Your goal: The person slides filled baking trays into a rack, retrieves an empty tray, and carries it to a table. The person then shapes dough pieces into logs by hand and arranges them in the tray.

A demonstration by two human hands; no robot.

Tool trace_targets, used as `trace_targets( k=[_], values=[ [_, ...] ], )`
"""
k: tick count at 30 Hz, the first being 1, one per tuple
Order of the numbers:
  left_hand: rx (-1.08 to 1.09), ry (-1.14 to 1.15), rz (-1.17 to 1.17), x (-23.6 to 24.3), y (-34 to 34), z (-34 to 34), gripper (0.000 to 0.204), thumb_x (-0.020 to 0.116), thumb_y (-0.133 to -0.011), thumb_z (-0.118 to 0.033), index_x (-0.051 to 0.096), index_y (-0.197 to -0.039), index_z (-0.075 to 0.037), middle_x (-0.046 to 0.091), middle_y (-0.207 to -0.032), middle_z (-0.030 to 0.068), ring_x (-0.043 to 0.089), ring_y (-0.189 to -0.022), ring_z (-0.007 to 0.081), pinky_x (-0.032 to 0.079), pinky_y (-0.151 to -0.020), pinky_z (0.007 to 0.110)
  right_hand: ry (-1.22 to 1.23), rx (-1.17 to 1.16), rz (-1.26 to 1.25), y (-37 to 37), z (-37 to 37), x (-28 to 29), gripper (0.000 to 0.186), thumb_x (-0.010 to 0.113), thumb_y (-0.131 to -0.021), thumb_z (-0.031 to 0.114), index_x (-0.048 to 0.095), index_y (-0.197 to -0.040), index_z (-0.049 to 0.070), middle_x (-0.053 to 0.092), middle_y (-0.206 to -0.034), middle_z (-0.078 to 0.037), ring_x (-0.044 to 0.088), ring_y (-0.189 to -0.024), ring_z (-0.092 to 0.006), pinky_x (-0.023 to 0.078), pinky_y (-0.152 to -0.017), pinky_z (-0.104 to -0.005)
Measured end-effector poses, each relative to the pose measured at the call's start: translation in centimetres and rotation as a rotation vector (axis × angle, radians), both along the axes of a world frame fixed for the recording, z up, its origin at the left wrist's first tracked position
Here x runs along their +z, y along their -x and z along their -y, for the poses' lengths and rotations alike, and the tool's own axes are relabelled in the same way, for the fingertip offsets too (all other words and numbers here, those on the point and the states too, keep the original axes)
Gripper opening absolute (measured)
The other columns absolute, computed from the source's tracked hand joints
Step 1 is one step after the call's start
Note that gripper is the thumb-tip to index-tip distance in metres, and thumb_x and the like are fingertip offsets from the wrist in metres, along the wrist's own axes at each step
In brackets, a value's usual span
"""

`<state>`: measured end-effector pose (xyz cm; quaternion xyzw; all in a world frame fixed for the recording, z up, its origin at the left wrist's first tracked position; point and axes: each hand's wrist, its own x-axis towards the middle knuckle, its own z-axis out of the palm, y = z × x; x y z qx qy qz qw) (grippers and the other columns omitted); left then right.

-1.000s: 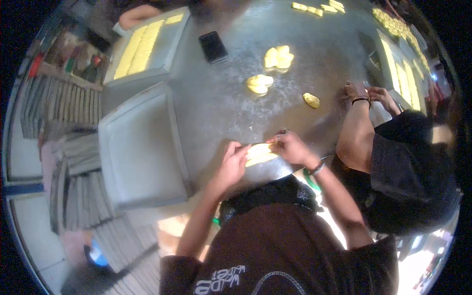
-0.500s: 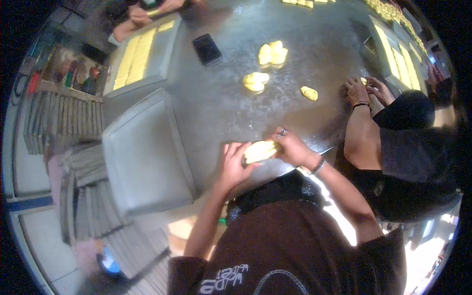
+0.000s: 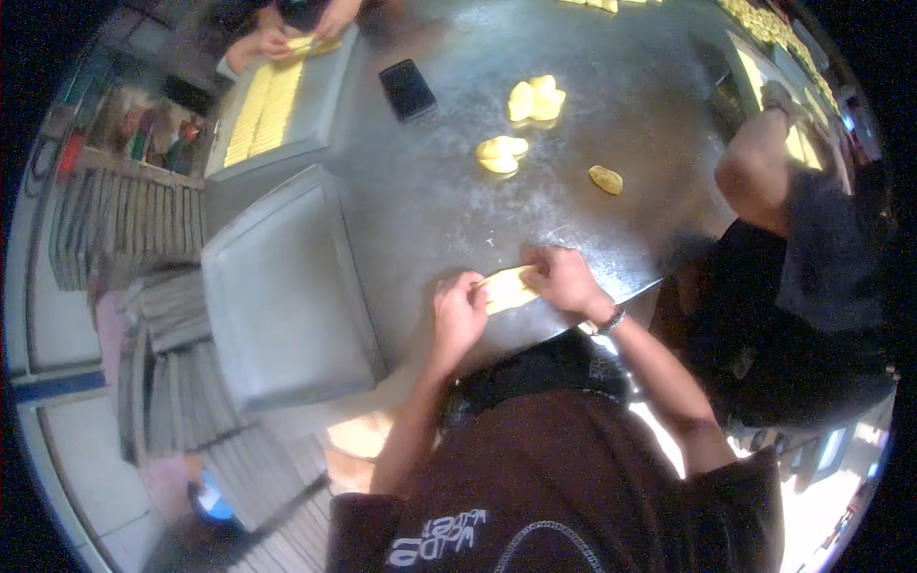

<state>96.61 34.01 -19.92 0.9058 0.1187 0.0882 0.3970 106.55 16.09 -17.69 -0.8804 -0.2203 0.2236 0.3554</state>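
A flattened, elongated piece of pale yellow dough [image 3: 508, 291] lies at the front edge of the steel table [image 3: 449, 201]. My left hand [image 3: 458, 315] grips its left end with curled fingers, and my right hand [image 3: 564, 280] pinches the right end. Small piles of yellow dough pieces [image 3: 500, 153] [image 3: 535, 98] rest farther back, with a single piece [image 3: 606, 179] off to their right. An empty-looking metal tray [image 3: 282, 286] stands to the left of my left hand.
A dark phone [image 3: 407, 90] lies behind. Trays of yellow strips [image 3: 267, 105] [image 3: 802, 143] stand at back left and right. A co-worker's hands [image 3: 272, 43] hold dough over the left tray; another co-worker's arm [image 3: 755, 162] reaches into the right one. Stacked grey boards [image 3: 124, 229] fill the left.
My fingers have shifted on the dough, which now looks flatter. The right co-worker's arm has moved forward onto the tray. The back-left co-worker's hands have come over their tray with a strip.
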Motion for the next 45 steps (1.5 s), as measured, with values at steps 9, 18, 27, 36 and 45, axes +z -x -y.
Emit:
trace_targets(
  k=[9,18,27,36,45],
  values=[
    [0.008,0.403,0.038,-1.2,2.8,-4.1,0.016,0.055,-0.087,-0.001,0.054,-0.103,-0.002,0.059,-0.099,0.0091,0.061,-0.083,0.0146,0.050,-0.072,0.030,-0.550,-0.137,-0.313,2.3,-3.4,2.4,0.021,0.067,-0.083,0.011,0.058,-0.098,0.001,0.063,-0.081,-0.006,0.061,-0.074,-0.0123,0.049,-0.064,-0.0274],
    [0.051,0.870,-0.028,0.3,3.6,-4.8,0.022,0.053,-0.091,0.001,0.062,-0.110,0.000,0.066,-0.088,0.0075,0.062,-0.077,0.0117,0.052,-0.073,0.025,-0.531,-0.182,-0.339,2.3,-2.5,-0.3,0.019,0.070,-0.081,0.007,0.054,-0.090,0.002,0.060,-0.078,-0.003,0.057,-0.069,-0.0095,0.047,-0.062,-0.0239],
    [0.133,0.580,-0.122,-1.6,4.1,-3.6,0.022,0.060,-0.086,-0.006,0.065,-0.107,0.000,0.067,-0.097,0.0100,0.063,-0.080,0.0148,0.050,-0.074,0.026,-0.368,-0.102,-0.289,2.2,-1.9,-3.0,0.021,0.066,-0.083,0.002,0.049,-0.095,0.002,0.059,-0.082,-0.004,0.059,-0.075,-0.0112,0.049,-0.068,-0.0246],
    [0.063,0.201,-0.090,-0.3,3.3,-3.4,0.025,0.069,-0.078,-0.015,0.069,-0.102,-0.008,0.063,-0.084,0.0119,0.062,-0.074,0.0199,0.050,-0.068,0.031,-0.231,0.004,-0.125,2.1,-2.1,-2.9,0.015,0.068,-0.083,0.009,0.062,-0.094,0.002,0.063,-0.076,-0.003,0.059,-0.071,-0.0074,0.049,-0.063,-0.0248],
    [-0.077,0.090,0.036,-1.0,4.3,-2.1,0.049,0.076,-0.072,-0.022,0.061,-0.114,0.000,0.053,-0.109,0.0193,0.058,-0.097,0.0319,0.049,-0.084,0.038,-0.201,0.126,0.045,1.2,-0.3,-2.1,0.022,0.068,-0.081,0.008,0.067,-0.102,0.003,0.068,-0.082,-0.010,0.063,-0.069,-0.0136,0.051,-0.065,-0.0285]
  ],
)
